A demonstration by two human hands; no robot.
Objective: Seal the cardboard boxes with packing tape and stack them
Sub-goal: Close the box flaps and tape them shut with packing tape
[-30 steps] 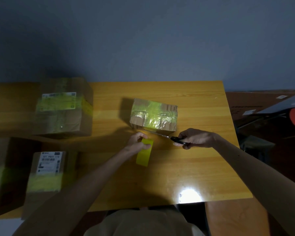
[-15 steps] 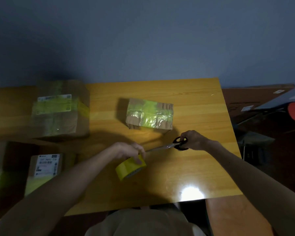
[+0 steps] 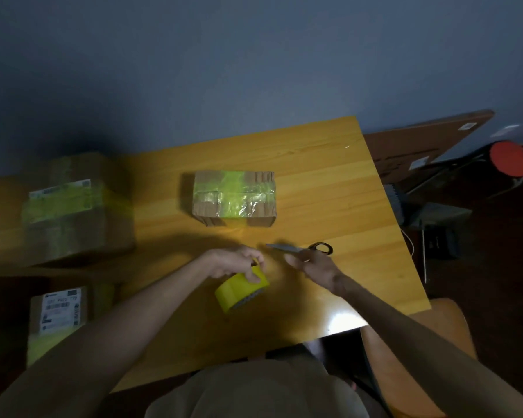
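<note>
- A large cardboard box [image 3: 73, 206] stands at the far left of the wooden table [image 3: 329, 176]. It is closed, with yellow-green tape and a white label across its top, so its contents are hidden. It shows blurred.
- A labelled box [image 3: 58, 315] sits at the near left, also closed, with a yellow-green band below its printed label.
- A small box [image 3: 234, 196] stands alone at mid-table, its flaps shut under crossing strips of yellow-green and clear tape. Nothing inside it can be seen.
- The left hand [image 3: 234, 262], nearer than the small box, grasps the yellow tape roll [image 3: 242, 292]. Its fingers curl over the roll's rim, and the roll tilts just above the tabletop.
- The right hand [image 3: 311, 263] is just right of the roll, its fingers stretched toward it and closed on nothing, though it is blurred.
- The scissors [image 3: 299, 248] lie on the table at that hand's far side, blades pointing left and black handle loops free of any finger.
- An orange chair [image 3: 420, 342] stands at the near right.
- A flat brown board [image 3: 420, 137] leans at the far right.
</note>
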